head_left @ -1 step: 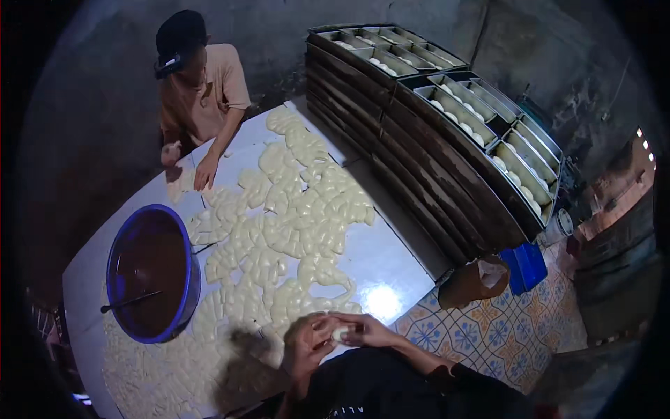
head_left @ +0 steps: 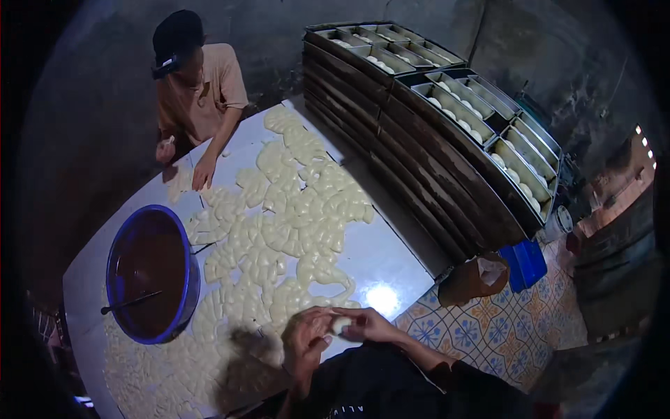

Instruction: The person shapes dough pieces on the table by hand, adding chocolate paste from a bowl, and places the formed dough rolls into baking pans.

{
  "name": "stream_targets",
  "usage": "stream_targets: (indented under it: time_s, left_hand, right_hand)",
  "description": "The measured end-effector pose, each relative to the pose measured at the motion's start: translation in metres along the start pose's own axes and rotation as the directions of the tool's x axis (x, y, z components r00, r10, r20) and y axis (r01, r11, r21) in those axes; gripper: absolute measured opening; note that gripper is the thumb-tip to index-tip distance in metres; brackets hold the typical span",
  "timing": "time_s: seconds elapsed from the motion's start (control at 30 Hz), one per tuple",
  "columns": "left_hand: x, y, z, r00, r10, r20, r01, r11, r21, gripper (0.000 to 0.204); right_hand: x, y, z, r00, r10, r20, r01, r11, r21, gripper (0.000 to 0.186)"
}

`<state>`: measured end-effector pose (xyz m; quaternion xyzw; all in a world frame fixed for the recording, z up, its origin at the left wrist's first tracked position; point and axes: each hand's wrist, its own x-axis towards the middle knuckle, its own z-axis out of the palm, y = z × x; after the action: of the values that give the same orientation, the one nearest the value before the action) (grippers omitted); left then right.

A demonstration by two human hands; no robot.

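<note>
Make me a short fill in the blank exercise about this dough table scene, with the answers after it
1. Both hands, the left hand and the right hand, hold one piece of ____ between them.
2. The blue basin holds a ____ filling with a utensil lying in it.
3. The pale dough pieces lie spread on the white ____.
4. Beside the table stand stacked metal ____ holding dough balls.

Answers: dough; brown; table; trays

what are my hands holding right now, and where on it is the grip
A small pale dough piece, pinched between both hands just above the table: the left hand cups its left side, the right hand presses its right side. The exact finger contact is too small to tell.
</note>
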<state>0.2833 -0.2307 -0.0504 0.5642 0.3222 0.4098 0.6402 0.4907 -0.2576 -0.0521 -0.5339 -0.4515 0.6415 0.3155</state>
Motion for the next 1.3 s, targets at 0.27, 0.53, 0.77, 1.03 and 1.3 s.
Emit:
stream_targets:
  time_s: [0.27,0.53,0.77,1.03,1.3]
  left_hand:
    - [0.017,0.007,-0.013,0.819,-0.063,-0.57,0.008,0.995,-0.098,0.015]
    - [-0.007,-0.02,-0.022,0.937,0.322,-0.137,-0.207,0.826,0.525,0.014]
    - [0.029,-0.056,0.05,0.873,-0.05,0.486,-0.402,0.49,0.773,0.054]
    - [0.011,-0.058,0.046,0.902,-0.067,0.427,-0.376,0.363,0.852,0.049]
    - [0.018,0.0,0.054,0.845,-0.279,0.456,0.519,0.221,-0.826,0.053]
  right_hand:
    - [0.065,0.074,-0.104,0.84,-0.241,-0.487,0.356,0.921,0.157,0.057]
    - [-0.034,0.052,-0.032,0.847,-0.233,-0.477,0.025,0.915,-0.403,0.035]
    - [-0.029,0.083,-0.018,0.874,-0.23,-0.428,0.109,0.951,-0.289,0.015]
    - [-0.121,0.011,-0.077,0.38,-0.393,-0.837,0.779,0.624,0.06,0.015]
    - [-0.051,-0.025,0.017,0.754,-0.594,-0.279,0.474,0.787,-0.394,0.039]
